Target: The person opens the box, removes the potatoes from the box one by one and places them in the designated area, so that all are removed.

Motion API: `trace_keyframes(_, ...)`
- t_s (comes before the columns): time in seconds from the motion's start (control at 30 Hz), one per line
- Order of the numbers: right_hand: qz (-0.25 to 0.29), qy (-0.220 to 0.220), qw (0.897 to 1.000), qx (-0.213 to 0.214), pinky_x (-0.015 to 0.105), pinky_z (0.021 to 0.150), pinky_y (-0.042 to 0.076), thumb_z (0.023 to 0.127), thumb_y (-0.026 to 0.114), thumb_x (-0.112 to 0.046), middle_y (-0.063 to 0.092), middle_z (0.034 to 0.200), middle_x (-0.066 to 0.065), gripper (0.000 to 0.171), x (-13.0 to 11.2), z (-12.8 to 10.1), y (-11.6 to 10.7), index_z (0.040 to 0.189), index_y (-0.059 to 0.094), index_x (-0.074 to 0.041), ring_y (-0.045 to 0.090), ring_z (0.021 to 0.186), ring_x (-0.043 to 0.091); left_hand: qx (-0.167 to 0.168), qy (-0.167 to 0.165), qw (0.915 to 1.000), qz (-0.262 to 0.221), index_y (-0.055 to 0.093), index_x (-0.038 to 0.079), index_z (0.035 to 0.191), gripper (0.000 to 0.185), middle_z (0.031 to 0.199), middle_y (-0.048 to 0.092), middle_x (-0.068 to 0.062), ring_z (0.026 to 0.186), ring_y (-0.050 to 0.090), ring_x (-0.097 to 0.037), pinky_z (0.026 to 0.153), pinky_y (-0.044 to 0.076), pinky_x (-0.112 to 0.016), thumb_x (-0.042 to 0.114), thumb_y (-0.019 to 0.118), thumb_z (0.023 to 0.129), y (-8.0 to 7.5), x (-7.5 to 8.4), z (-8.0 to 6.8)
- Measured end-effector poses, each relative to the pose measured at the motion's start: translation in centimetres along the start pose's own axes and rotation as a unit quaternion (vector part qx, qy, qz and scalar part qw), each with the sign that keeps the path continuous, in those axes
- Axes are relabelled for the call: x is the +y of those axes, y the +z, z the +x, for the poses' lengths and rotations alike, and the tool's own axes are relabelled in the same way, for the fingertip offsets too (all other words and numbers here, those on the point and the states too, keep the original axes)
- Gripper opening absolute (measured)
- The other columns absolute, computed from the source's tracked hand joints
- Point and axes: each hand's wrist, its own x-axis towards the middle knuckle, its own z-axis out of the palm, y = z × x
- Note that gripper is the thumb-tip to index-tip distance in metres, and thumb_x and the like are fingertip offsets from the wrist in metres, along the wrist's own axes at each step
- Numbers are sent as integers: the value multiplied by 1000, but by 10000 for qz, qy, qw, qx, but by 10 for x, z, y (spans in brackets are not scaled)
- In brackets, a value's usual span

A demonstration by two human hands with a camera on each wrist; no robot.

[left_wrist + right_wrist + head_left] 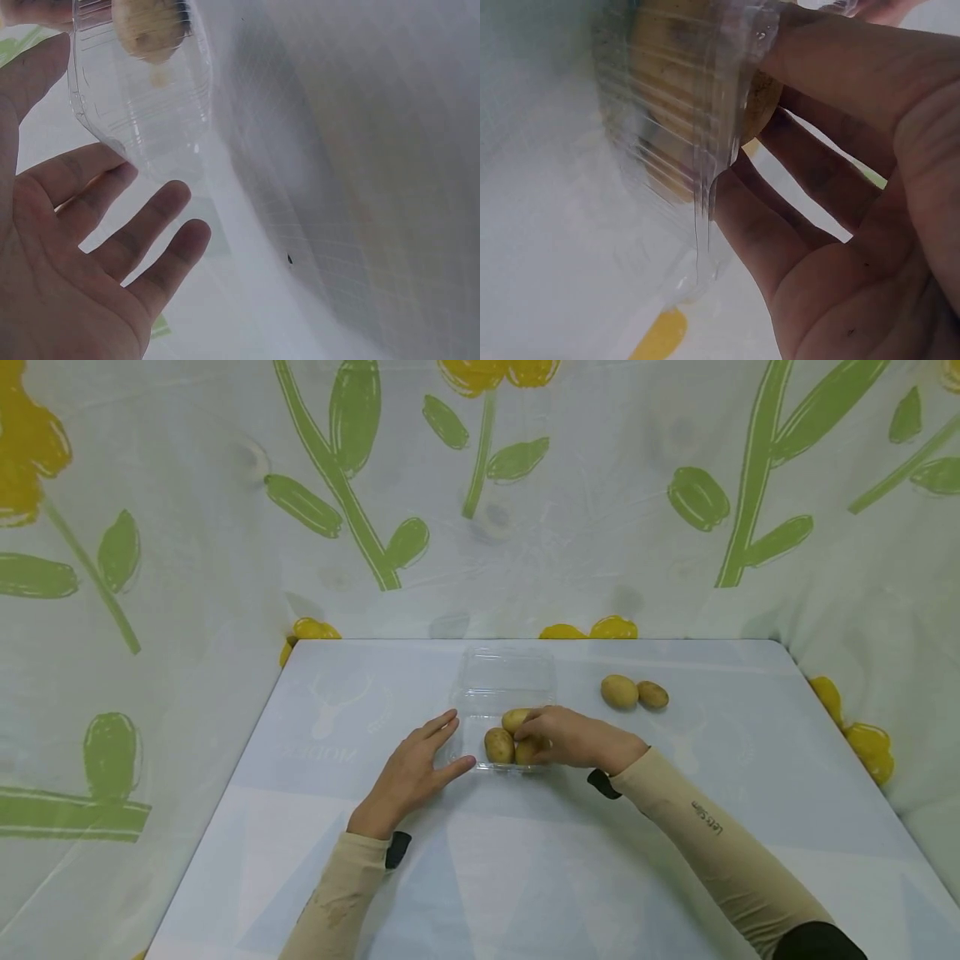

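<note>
A clear plastic clamshell box (474, 727) lies on the table, its lid (506, 670) folded back away from me. Inside it are a potato (498, 746) at the front, another potato (515, 719) behind, and a third potato (527, 752) at the front right. My right hand (566, 737) reaches over the right wall, and its thumb and fingers grip that third potato, partly covering it; the right wrist view shows this potato (761, 105) between them. On the left side, my left hand (412, 772) has its fingers spread, with fingertips touching the box edge (97, 131).
To the right of the box, a larger potato (619, 692) and a smaller potato (652, 695) lie side by side on the pale table (495, 877). A flower-patterned curtain (600, 510) hangs behind the table's far edge.
</note>
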Motion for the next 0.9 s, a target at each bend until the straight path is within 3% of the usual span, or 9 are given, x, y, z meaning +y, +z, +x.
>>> trace_keyframes(0.17, 54, -162, 9999, -10, 37, 94, 53, 82, 84, -5, 72, 110, 3, 33, 0, 0, -2, 114, 75, -3, 63, 102, 19, -22, -31, 10000, -30, 45, 7, 153, 81, 162, 36, 2, 146, 37, -26, 118, 34, -47, 60, 63, 94, 0, 0, 0)
trace_keyframes(0.53, 152, 187, 9996, 132, 35, 94, 54, 80, 86, -5, 69, 117, 5, 34, -3, 0, 2, 112, 74, -7, 63, 108, 21, -14, -12, 10000, -46, 45, 7, 153, 79, 162, 37, 2, 146, 37, -26, 118, 34, -47, 57, 64, 95, -1, 0, -1)
trace_keyframes(0.9, -269, -101, 9988, 397, 40, 98, 54, 77, 88, -4, 66, 120, 11, 39, -7, -2, 5, 113, 76, -6, 62, 113, 27, -49, -53, 9999, -78, 45, 7, 153, 79, 162, 36, 2, 146, 37, -27, 118, 34, -47, 57, 65, 95, 0, 0, 0)
